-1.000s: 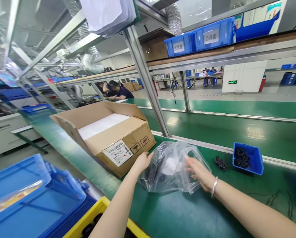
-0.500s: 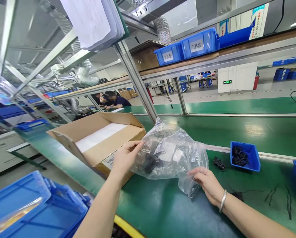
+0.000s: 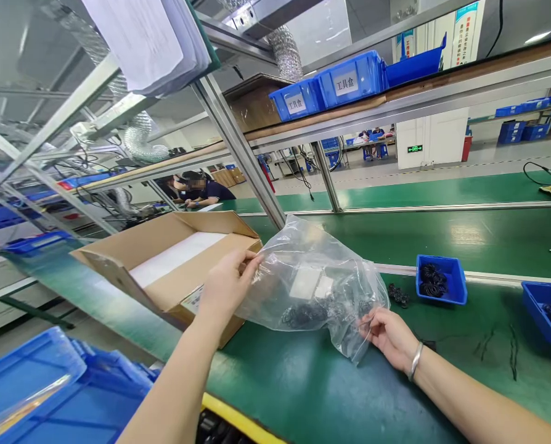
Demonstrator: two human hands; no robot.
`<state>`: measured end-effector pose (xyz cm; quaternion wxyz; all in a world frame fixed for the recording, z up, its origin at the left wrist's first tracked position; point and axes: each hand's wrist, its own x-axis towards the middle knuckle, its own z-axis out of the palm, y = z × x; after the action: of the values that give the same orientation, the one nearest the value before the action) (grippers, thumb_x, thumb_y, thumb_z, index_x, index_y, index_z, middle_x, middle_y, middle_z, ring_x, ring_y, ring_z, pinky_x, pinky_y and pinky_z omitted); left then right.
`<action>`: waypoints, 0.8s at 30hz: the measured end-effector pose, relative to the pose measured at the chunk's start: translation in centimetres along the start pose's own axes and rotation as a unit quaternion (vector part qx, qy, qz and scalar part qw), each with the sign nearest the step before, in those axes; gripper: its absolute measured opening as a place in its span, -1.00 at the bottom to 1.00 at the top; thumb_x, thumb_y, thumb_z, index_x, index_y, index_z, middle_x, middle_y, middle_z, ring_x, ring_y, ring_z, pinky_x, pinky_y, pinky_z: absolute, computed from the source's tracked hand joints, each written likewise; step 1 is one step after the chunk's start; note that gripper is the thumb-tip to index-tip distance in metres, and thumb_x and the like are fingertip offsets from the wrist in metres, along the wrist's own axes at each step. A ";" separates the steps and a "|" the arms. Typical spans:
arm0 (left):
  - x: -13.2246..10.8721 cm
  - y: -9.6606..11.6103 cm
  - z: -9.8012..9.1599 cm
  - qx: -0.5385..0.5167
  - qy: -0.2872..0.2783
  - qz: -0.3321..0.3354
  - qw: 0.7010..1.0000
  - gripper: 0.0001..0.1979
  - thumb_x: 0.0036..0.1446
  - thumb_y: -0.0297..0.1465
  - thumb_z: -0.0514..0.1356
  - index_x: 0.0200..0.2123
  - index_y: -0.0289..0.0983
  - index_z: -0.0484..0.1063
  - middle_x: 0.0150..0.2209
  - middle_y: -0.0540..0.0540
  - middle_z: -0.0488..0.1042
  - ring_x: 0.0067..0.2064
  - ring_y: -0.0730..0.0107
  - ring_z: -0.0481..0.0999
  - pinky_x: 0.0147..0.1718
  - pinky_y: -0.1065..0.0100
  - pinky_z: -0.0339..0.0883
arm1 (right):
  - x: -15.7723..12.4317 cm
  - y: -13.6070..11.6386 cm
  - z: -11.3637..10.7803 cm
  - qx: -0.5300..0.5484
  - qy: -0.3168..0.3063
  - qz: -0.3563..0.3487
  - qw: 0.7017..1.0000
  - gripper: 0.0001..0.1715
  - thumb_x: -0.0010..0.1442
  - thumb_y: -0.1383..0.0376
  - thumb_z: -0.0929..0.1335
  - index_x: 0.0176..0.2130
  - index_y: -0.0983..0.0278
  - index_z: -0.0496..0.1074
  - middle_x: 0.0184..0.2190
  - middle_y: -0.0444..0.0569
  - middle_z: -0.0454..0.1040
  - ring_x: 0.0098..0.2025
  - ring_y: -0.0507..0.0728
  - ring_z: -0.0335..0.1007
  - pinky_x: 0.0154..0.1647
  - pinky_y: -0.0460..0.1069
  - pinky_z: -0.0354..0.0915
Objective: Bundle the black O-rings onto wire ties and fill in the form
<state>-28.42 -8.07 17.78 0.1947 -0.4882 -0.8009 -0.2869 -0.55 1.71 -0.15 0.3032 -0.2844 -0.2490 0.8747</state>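
Left hand point(image 3: 227, 287): fingers and thumb closed in a pinch on the upper left edge of a clear plastic bag point(image 3: 307, 277). Right hand point(image 3: 389, 338): nearly closed, a thin fold of film caught between the fingertips at the bag's lower right corner. A silver bangle point(image 3: 415, 361) sits on the right wrist.

The bag is spread between my hands over the green bench top point(image 3: 303, 385), and I cannot tell whether its underside touches the surface. Holding it at opposite edges appears to keep the film taut enough to show the contents: black rubber rings point(image 3: 301, 317) gathered low in the bag, with a white paper slip point(image 3: 306, 283) higher up.

Left of the bag, an open cardboard carton point(image 3: 164, 262) stands by the bench edge, flaps spread, probably so that its white foam sheet point(image 3: 176, 259) remains within reach. To the right, a small blue bin point(image 3: 442, 279) holds more black rings, and loose black parts point(image 3: 398, 296) lie just beside it on the bench, apparently kept close to hand. A second blue bin point(image 3: 543, 314) sits at the far right. Blue crates point(image 3: 35, 376) and a yellow-rimmed tray point(image 3: 238, 419) lie low by my left arm.
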 end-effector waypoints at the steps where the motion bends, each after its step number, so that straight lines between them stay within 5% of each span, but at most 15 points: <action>1: 0.0 0.4 -0.2 0.001 0.004 0.011 1.000 -0.69 0.12 -0.07 0.09 -0.39 -0.18 0.42 -0.39 -0.08 0.52 -0.35 0.20 0.48 -0.33 0.29 0.29 | 0.0 -0.1 -0.1 0.004 0.001 0.002 1.000 -0.84 -0.28 0.44 0.31 -0.54 0.26 0.33 -0.51 -0.13 0.44 -0.27 0.13 0.46 -0.16 0.03 0.38; 6: 0.4 1.8 -0.5 0.014 0.010 0.041 0.999 -0.69 0.17 -0.09 0.07 -0.34 -0.18 0.42 -0.35 -0.07 0.53 -0.34 0.23 0.50 -0.30 0.32 0.30 | 0.1 -0.6 -0.4 0.016 -0.003 0.000 1.000 -0.85 -0.28 0.46 0.31 -0.56 0.26 0.29 -0.52 -0.17 0.39 -0.30 0.09 0.43 -0.17 0.02 0.39; 12: 1.2 0.6 1.2 0.051 -0.017 0.015 0.998 -0.74 0.19 -0.14 0.04 -0.32 -0.17 0.39 -0.38 -0.10 0.51 -0.33 0.16 0.49 -0.36 0.32 0.23 | -0.9 -2.2 -1.1 0.002 -0.039 -0.015 0.999 -0.75 -0.32 0.52 0.26 -0.52 0.26 0.30 -0.53 -0.22 0.37 -0.36 0.05 0.40 -0.13 0.06 0.43; 17: 0.2 -0.4 3.9 0.055 -0.079 0.004 0.995 -0.77 0.23 -0.17 0.03 -0.26 -0.15 0.40 -0.42 -0.08 0.51 -0.40 0.16 0.49 -0.46 0.35 0.16 | -2.5 -3.9 -2.1 -0.102 -0.196 0.050 0.974 -0.61 -0.28 0.52 0.28 -0.35 0.33 0.46 -0.37 -0.03 0.52 -0.19 0.24 0.52 -0.18 0.18 0.48; 20: -0.2 -0.4 4.9 0.036 -0.104 0.008 0.994 -0.78 0.21 -0.17 0.05 -0.28 -0.15 0.39 -0.47 -0.05 0.49 -0.44 0.17 0.47 -0.48 0.36 0.14 | -2.2 -4.8 -2.7 -0.300 -0.334 0.043 0.893 -0.60 -0.07 0.49 0.29 -0.19 0.33 0.49 -0.12 0.06 0.53 -0.05 0.25 0.50 -0.23 0.09 0.50; 24: -0.1 0.4 5.2 -0.019 -0.113 0.001 0.993 -0.75 0.23 -0.12 0.03 -0.26 -0.14 0.36 -0.55 0.04 0.42 -0.47 0.27 0.45 -0.45 0.40 0.22 | 0.0 -5.0 -2.4 -0.581 -0.365 -0.223 0.693 -0.68 0.25 0.47 0.22 -0.09 0.33 0.47 0.01 0.07 0.48 0.01 0.15 0.46 -0.03 0.06 0.46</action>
<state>-28.21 -4.61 13.83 0.0936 -0.5218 -0.8117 -0.2451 2.96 5.79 1.16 0.1491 0.0017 -0.8544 0.4977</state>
